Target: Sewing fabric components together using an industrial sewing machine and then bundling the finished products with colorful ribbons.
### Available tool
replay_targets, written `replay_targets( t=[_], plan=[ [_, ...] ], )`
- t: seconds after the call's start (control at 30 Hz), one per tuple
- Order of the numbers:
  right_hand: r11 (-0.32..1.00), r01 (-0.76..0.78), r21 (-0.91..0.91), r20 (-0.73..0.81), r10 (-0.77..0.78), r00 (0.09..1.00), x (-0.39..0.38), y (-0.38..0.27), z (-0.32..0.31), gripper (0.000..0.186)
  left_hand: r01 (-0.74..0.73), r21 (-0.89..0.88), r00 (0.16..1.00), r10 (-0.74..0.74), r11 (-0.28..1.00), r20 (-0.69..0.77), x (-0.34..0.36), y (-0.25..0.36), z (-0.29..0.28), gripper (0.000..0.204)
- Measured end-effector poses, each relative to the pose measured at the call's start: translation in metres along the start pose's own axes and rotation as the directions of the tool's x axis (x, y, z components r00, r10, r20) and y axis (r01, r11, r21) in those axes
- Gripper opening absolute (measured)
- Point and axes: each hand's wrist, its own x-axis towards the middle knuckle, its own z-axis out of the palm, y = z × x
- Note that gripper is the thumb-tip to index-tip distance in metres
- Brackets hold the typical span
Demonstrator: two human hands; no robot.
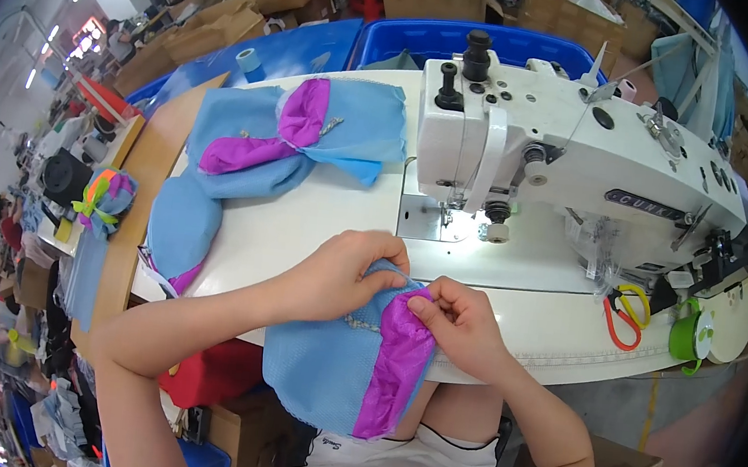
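Blue cloth piece (183,224), left of centre: lying on the white table (298,221). Blue-and-purple fabric (314,369), lower centre: draping across the table's front edge. Left hand (353,272), centre: pinching the fabric's top edge between thumb and fingers. Right hand (469,328), right of centre: clamping the purple band's (394,368) upper end, fabric hanging below and leftward. Red-and-yellow scissors (622,325), right: lying near a green-and-white item (684,339).

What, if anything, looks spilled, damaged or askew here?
Nothing stands out: the sewing machine stands upright, the scissors lie beside it, and the left hand and right hand pinch a blue cloth.
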Motion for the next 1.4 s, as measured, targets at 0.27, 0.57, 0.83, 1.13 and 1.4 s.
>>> replay_targets(
  t=[0.27,0.57,0.83,1.13,1.4],
  plan=[
    [0.874,0.147,-0.464,-0.152,-0.242,0.958,0.000,-0.001,-0.001,0.021,0.053,0.163,0.997,-0.042,0.985,-0.070,0.002,0.009,0.002,0.014],
    [0.992,0.087,-0.087,-0.211,-0.103,0.972,0.001,-0.005,0.002,0.012,0.076,-0.171,0.997,-0.077,0.982,0.002,0.016,-0.016,-0.005,0.017],
    [0.966,0.138,-0.220,-0.199,-0.183,0.963,0.001,-0.004,0.000,0.013,0.110,-0.419,0.994,-0.095,0.901,0.057,0.017,-0.031,0.004,0.017],
    [0.954,0.143,-0.262,-0.199,-0.199,0.960,0.000,0.000,-0.001,0.015,0.206,-0.398,0.979,-0.186,0.894,0.089,0.015,-0.018,0.006,0.017],
    [0.951,0.308,-0.022,0.030,-0.308,0.951,-0.004,-0.011,0.005,0.042,0.354,-0.332,0.926,-0.276,0.874,0.259,0.038,-0.032,-0.031,0.019]
  ],
)
